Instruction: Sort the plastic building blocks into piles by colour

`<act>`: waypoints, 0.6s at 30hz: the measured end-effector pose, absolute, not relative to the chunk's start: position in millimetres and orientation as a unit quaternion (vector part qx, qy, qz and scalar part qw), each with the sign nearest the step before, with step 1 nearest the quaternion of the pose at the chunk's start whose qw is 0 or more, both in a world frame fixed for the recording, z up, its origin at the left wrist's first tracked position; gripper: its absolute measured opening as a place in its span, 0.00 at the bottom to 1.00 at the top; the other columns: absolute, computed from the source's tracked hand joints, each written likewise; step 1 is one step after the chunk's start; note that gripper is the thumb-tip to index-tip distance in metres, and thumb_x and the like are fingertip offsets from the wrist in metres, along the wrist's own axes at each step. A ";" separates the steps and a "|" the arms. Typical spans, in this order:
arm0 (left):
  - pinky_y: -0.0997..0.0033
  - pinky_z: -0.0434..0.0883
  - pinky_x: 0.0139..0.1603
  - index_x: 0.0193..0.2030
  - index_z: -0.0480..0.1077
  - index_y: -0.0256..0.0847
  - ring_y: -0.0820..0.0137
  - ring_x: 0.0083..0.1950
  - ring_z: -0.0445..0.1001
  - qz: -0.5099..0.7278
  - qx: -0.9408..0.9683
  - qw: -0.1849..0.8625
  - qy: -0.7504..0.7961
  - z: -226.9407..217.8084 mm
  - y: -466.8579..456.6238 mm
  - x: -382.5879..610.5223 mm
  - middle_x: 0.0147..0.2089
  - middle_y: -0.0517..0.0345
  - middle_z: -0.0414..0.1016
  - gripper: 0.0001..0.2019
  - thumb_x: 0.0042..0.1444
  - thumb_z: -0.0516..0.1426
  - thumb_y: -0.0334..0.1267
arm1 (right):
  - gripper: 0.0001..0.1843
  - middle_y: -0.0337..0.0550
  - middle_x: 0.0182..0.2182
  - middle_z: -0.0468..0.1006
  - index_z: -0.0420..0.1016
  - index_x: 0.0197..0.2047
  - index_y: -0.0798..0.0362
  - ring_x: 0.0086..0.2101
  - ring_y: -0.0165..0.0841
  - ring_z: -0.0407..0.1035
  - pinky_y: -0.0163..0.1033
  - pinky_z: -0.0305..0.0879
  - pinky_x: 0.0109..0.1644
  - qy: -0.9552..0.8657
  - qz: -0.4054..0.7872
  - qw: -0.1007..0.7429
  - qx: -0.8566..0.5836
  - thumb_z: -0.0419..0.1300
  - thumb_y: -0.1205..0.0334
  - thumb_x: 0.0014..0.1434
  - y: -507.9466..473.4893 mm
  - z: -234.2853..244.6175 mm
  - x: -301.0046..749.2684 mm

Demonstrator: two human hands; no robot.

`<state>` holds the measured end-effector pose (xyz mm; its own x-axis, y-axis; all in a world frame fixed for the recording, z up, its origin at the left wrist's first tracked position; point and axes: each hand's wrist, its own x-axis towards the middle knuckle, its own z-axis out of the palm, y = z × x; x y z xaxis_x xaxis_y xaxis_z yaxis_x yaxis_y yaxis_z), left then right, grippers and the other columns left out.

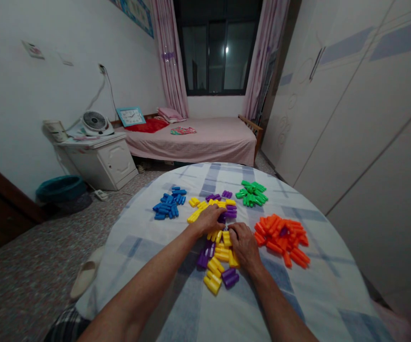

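Here's what I've got on the feed. A round counter (148, 256) under a blue-and-white checked cloth fills the bottom of the frame. Its far edge stops just short of the pink-covered bed (205, 145), and its right edge runs close along a white wardrobe (355, 123). Room to move? Plenty of bare cloth at lower left, and a good strip lower right, past the orange pieces (282, 240). Off the left edge it's the floor, with a pale slipper (84, 275) lying there against the hanging cloth.

Dead centre, yellow pieces (221, 254) and purple pieces (230, 278), short rounded plastic tubes, lie jumbled in a loose band running from the middle of the counter toward the near side. Around them sit three single-colour heaps: blue pieces (168, 204) to the left of the band's top, green pieces (251, 194) at the top, and the orange ones on the right, all apart from one another.

Now the hands. Left hand (209, 220) reaches in from lower left, arm long, palm down, fingers curled over the top of the band, touching yellow and purple pieces. Right hand (244, 246) comes in from lower right, palm down, knuckles high, half closed on the yellow pieces. The two nearly meet. Whether either has actually got hold of a piece, I can't tell from here.
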<state>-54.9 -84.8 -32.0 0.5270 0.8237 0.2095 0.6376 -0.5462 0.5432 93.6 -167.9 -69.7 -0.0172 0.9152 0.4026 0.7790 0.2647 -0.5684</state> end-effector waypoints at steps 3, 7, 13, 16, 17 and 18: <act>0.62 0.66 0.50 0.43 0.72 0.42 0.58 0.46 0.71 0.270 0.838 0.232 0.415 -38.1 -82.7 -55.3 0.42 0.52 0.75 0.20 0.38 0.61 0.31 | 0.13 0.43 0.37 0.73 0.71 0.39 0.52 0.41 0.34 0.66 0.39 0.60 0.47 -0.708 0.086 0.366 -0.598 0.46 0.63 0.61 -167.4 -71.0 93.7; 0.64 0.67 0.47 0.40 0.72 0.44 0.62 0.42 0.72 0.319 0.812 0.254 0.417 -46.0 -81.6 -57.0 0.39 0.56 0.76 0.15 0.42 0.61 0.35 | 0.13 0.43 0.38 0.74 0.72 0.40 0.52 0.41 0.34 0.66 0.39 0.60 0.47 -0.708 0.087 0.370 -0.595 0.47 0.64 0.61 -167.3 -71.1 94.1; 0.68 0.69 0.45 0.44 0.71 0.43 0.67 0.41 0.72 0.386 0.755 0.324 0.419 -46.7 -84.5 -58.2 0.41 0.57 0.75 0.15 0.47 0.58 0.37 | 0.13 0.44 0.38 0.74 0.72 0.39 0.51 0.41 0.34 0.66 0.39 0.60 0.48 -0.710 0.099 0.370 -0.591 0.46 0.63 0.61 -168.2 -68.6 93.7; 0.70 0.70 0.39 0.46 0.70 0.41 0.70 0.37 0.72 0.448 0.665 0.436 0.410 -39.3 -85.6 -58.3 0.40 0.57 0.75 0.17 0.48 0.59 0.40 | 0.12 0.44 0.37 0.74 0.72 0.38 0.51 0.41 0.35 0.66 0.39 0.60 0.47 -0.709 0.093 0.370 -0.594 0.47 0.63 0.61 -168.3 -68.2 93.1; 0.71 0.70 0.37 0.46 0.70 0.40 0.71 0.36 0.72 0.467 0.625 0.475 0.407 -36.2 -85.6 -59.0 0.40 0.57 0.74 0.18 0.47 0.60 0.41 | 0.12 0.44 0.37 0.74 0.71 0.38 0.51 0.41 0.35 0.66 0.39 0.60 0.47 -0.707 0.094 0.370 -0.595 0.47 0.63 0.61 -168.4 -68.1 92.9; 0.72 0.70 0.36 0.46 0.69 0.40 0.72 0.35 0.72 0.484 0.584 0.513 0.402 -33.1 -85.5 -60.1 0.40 0.56 0.74 0.19 0.47 0.60 0.42 | 0.12 0.44 0.37 0.74 0.71 0.38 0.51 0.41 0.35 0.66 0.39 0.60 0.46 -0.706 0.097 0.371 -0.596 0.47 0.63 0.61 -168.4 -68.0 92.7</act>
